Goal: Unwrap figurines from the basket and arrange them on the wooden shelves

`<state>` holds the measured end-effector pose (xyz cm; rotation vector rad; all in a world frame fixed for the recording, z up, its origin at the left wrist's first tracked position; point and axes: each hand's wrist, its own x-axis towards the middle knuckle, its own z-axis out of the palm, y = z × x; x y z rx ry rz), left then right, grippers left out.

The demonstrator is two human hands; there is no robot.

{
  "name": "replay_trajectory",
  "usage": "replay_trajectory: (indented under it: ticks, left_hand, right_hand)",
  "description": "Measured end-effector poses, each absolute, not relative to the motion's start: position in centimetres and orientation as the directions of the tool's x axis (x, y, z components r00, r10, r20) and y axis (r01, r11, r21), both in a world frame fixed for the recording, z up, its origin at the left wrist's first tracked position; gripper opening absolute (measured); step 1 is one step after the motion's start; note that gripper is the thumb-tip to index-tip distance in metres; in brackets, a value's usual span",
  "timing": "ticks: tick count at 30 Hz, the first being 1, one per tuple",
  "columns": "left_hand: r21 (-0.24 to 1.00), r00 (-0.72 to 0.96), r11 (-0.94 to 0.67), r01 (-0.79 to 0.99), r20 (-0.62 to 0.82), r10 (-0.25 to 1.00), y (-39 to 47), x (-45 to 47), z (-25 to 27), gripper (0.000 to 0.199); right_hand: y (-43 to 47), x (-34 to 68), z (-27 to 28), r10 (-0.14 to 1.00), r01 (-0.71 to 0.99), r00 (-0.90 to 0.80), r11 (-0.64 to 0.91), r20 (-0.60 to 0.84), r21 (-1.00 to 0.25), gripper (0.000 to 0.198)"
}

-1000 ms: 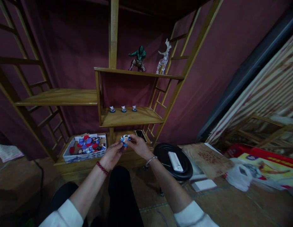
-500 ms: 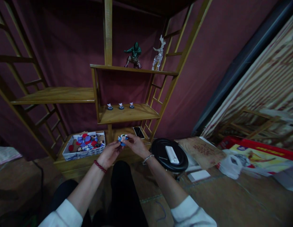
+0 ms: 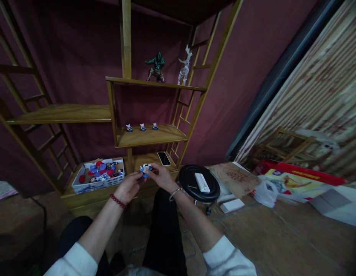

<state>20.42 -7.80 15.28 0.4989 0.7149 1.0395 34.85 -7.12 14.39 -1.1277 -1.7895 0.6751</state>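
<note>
Both hands drifted slightly left; left hand (image 3: 128,186) and right hand (image 3: 160,177) pinch small figurine (image 3: 145,168) between them, box (image 3: 80,188) lying leftward

A single head-worn camera looks forward and down from a seated person's eye level. It faces the wooden shelf unit (image 3: 149,136) against the maroon backdrop. Forearms extend from the bottom edge; the floor (image 3: 266,237) fills the right foreground.

You are working in dim, reddish light; the near left floor (image 3: 19,237) is sinking into shadow. The wide lens is bending the shelf posts (image 3: 126,38) outward, and far right edges are blurring.
</note>
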Motion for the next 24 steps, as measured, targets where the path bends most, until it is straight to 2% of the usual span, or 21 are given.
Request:
replay_trajectory:
  ticks: [24]
  left_hand:
    - [0.670,0.317,0.434,-0.602,-0.299,0.900,-6.3,20.9,15.5,0.018]
  right_hand:
    - [-5.7,35.6,14.7,0.914,0.382,-0.197,0.404,0.354,-0.831,0.028]
